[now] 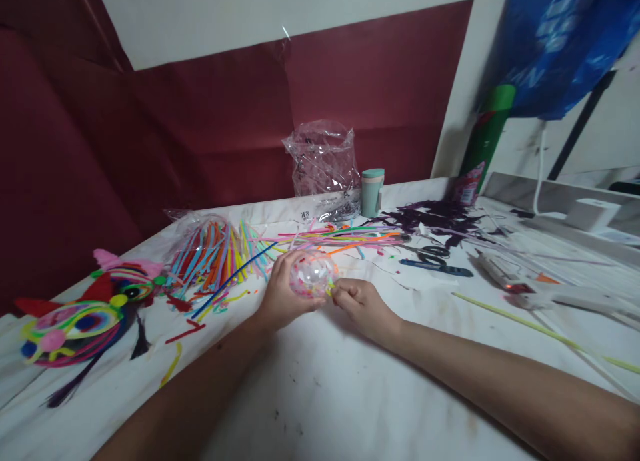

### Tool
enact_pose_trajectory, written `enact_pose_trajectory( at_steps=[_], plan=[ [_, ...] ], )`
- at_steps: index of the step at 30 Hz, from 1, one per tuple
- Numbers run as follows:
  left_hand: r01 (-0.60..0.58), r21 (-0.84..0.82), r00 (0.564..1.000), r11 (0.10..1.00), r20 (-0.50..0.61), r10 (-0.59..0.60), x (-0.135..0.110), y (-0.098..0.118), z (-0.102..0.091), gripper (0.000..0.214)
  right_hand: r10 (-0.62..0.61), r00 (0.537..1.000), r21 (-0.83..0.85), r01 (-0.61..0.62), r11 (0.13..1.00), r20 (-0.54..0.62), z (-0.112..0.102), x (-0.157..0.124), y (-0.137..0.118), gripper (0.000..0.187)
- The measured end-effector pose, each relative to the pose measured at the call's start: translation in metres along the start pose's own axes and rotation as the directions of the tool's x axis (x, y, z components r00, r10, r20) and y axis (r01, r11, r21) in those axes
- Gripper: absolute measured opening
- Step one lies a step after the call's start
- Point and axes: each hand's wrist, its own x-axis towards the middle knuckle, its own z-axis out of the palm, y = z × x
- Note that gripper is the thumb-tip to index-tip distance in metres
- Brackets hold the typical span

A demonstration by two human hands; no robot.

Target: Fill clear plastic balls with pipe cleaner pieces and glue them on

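A clear round ball (315, 274) with pink and other coloured bits on it rests in my left hand (285, 291), whose fingers curve around its left side and underneath. Against the ball's right edge, my right hand (357, 301) is closed in a pinch on a small yellow piece (330, 286), most of it hidden by the fingers. Behind the hands lie loose, coloured pipe cleaners (345, 239). A long blue pipe cleaner (235, 279) slants to the left of my left hand.
Finished-looking colourful masks (75, 327) lie at left, beside bagged pipe cleaners (210, 251). Scissors (430, 254), a dark blue pen-like tool (437, 268) and a white glue gun (505, 274) are at right. A green cup (373, 193) and purple strands (430, 217) stand farther back.
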Motion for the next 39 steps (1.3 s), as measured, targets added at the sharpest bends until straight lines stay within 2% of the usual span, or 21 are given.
enact_pose_trajectory(
  at_steps=[4,7,11,15,17,23,29,35,39],
  plan=[
    [-0.013,0.003,0.999,1.000,0.033,0.013,0.001,-0.004,-0.001,0.082,0.004,1.000,0.001,-0.004,1.000,0.020,0.000,0.002,0.001,0.020],
    [-0.034,0.052,0.999,0.998,-0.017,0.035,0.000,-0.006,0.002,0.083,0.013,0.999,-0.001,-0.013,1.000,0.048,-0.002,0.005,0.004,0.023],
    [-0.096,0.204,0.986,0.974,-0.113,0.121,-0.002,-0.003,0.006,0.080,0.018,0.996,-0.012,-0.017,1.000,0.083,-0.004,0.009,0.009,0.029],
    [-0.122,0.286,0.981,0.950,-0.109,0.158,-0.005,-0.001,0.007,0.079,-0.001,0.994,-0.050,0.006,0.999,0.108,-0.004,0.008,0.013,0.032],
    [-0.108,0.237,0.988,0.966,-0.081,0.130,-0.005,-0.002,0.007,0.081,-0.010,0.995,-0.044,0.014,0.999,0.101,-0.003,0.007,0.012,0.033],
    [0.033,0.010,0.998,0.999,0.058,-0.034,-0.002,-0.003,0.004,0.080,0.002,1.000,-0.017,-0.001,1.000,0.028,-0.003,0.004,0.010,0.031],
    [0.104,-0.111,0.991,0.988,0.090,-0.095,0.000,-0.003,0.002,0.081,0.003,1.000,-0.016,-0.003,1.000,0.010,-0.002,0.004,0.008,0.030],
    [0.200,-0.301,0.978,0.933,0.113,-0.173,-0.001,-0.008,0.006,0.085,-0.026,1.000,-0.037,0.025,0.999,-0.014,-0.003,0.004,0.004,0.030],
    [0.219,-0.334,0.974,0.917,0.133,-0.184,-0.001,-0.010,0.006,0.086,-0.030,1.000,-0.034,0.030,0.999,0.007,-0.004,0.003,0.003,0.029]
  ],
)
